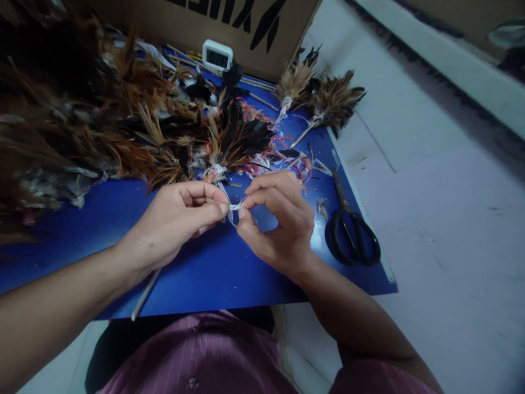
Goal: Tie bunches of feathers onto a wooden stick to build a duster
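Note:
Between my two hands a short stretch of clear plastic string [235, 207] is pinched at the middle of the blue table. My left hand [186, 210] grips one side of it between thumb and forefinger. Thumb and forefinger of my right hand [281, 216] close on the other side, the remaining fingers curled. Just beyond my fingertips lies a bundle of brown and black feathers [240, 134], its base wrapped in whitish plastic [216, 172]. Part of the string runs up towards that base. A thin stick [145, 295] shows from under my left wrist.
Black-handled scissors [353, 235] lie on the blue table [262, 273] near its right edge. A large feather pile [74, 126] covers the left. Two small feather dusters [334, 101] lie at the back right. A white digital clock [217, 56] stands before a cardboard box [164, 24].

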Action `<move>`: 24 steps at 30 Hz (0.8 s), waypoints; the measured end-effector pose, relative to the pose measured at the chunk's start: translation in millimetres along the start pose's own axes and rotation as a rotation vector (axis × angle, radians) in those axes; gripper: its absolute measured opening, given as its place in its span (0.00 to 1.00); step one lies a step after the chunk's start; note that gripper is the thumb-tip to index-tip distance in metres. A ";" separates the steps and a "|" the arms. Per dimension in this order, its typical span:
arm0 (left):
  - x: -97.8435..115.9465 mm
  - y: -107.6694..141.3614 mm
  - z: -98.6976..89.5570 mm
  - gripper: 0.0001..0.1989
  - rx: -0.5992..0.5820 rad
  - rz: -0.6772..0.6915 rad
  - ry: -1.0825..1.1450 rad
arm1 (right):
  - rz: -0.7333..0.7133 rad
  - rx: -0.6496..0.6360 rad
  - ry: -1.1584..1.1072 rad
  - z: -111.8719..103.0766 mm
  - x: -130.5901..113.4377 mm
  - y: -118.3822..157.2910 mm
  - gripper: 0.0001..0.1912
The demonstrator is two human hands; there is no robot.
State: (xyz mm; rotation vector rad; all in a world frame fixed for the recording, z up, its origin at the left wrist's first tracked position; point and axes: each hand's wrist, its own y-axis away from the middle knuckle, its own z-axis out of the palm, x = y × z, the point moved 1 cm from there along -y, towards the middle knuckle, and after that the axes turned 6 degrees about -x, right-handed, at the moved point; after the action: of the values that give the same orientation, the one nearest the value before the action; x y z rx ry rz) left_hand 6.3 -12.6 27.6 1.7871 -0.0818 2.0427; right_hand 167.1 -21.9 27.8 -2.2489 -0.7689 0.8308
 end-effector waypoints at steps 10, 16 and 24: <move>-3.7 3.6 -2.2 0.05 0.021 0.276 -0.332 | -0.006 -0.023 0.042 0.6 -1.6 0.2 0.07; -2.1 1.6 -4.4 0.03 0.078 0.299 -0.418 | 0.010 -0.015 0.003 0.0 -0.2 -0.1 0.07; -4.4 -8.0 -5.8 0.04 0.211 0.139 -0.052 | 0.144 -0.049 -0.110 -3.0 0.1 -1.6 0.07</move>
State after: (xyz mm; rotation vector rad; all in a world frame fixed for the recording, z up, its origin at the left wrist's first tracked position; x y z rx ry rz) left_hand 4.0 -4.8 20.6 2.0127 -0.0052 2.1708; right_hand 168.9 -21.9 30.7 -2.3395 -0.6889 1.0208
